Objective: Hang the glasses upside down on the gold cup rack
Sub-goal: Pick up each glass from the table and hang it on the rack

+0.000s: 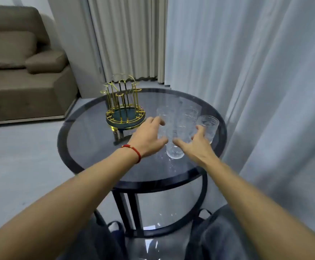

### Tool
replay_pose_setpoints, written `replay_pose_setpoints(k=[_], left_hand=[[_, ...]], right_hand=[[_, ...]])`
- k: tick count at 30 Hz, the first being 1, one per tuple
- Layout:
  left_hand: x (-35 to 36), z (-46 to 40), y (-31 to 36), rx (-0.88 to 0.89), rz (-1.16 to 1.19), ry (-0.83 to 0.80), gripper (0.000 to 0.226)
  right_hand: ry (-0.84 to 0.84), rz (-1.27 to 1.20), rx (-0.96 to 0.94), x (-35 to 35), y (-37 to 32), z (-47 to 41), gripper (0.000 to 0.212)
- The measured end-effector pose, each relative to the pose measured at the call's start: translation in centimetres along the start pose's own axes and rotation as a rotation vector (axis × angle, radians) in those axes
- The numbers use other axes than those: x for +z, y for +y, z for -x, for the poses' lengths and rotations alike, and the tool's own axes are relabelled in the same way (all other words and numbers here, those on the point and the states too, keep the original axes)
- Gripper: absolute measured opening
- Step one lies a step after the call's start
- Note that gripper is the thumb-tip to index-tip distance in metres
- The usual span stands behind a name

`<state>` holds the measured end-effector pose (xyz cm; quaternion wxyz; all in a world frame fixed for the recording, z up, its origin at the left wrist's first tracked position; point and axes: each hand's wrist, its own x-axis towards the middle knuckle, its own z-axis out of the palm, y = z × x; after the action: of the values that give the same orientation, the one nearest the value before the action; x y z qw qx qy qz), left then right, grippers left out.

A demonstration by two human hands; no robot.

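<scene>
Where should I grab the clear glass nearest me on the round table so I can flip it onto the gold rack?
Probably round its ribbed wall, near the middle. The nearest glass stands upright, rim up, tight against the other glasses, so come from the near side, where it is free. A thumb-down grip would ease turning it over for the gold rack.
</scene>
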<state>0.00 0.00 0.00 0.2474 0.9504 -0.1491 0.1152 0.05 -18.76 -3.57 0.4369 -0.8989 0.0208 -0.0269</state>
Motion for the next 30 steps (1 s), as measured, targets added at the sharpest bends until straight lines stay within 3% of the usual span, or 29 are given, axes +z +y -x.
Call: replay_pose_setpoints(k=[3, 9, 14, 19, 22, 27, 30], left_hand=[[2.0, 0.2, -0.4, -0.041, 0.11, 0.021, 0.054], [4.9, 0.2, -1.3, -0.004, 0.27, 0.043, 0.062], [5.3, 0.8, -2.2, -0.178, 0.631, 0.045, 0.086], [2.5, 0.0, -4.0, -0.282, 0.853, 0.153, 0.07], [0.5, -0.6, -5.8, -0.369, 1.186, 0.123, 0.076], [-1.2, -1.3, -8.7, -0.302, 1.602, -0.032, 0.065], [-1.1, -2.3, -10.8, -0.226, 1.629, -0.048, 0.057]], right_hand=[[-0.082, -0.112, 0.064, 1.9, 1.0, -0.9, 0.118], [0.028, 0.049, 0.045, 4.3, 1.5, -1.9, 0.078], [0.094, 0.155, -0.226, 3.6, 0.4, -0.3, 0.074], [0.009, 0.021, -0.485, 3.3, -1.8, -0.8, 0.083], [-0.008, -0.137, -0.386, 4.2, -3.4, -1.3, 0.071], [-0.141, -0.248, -0.249, 6.1, -6.8, -2.7, 0.068], [-0.105, -0.273, -0.254, 6.0, -8.8, -4.6, 0.065]])
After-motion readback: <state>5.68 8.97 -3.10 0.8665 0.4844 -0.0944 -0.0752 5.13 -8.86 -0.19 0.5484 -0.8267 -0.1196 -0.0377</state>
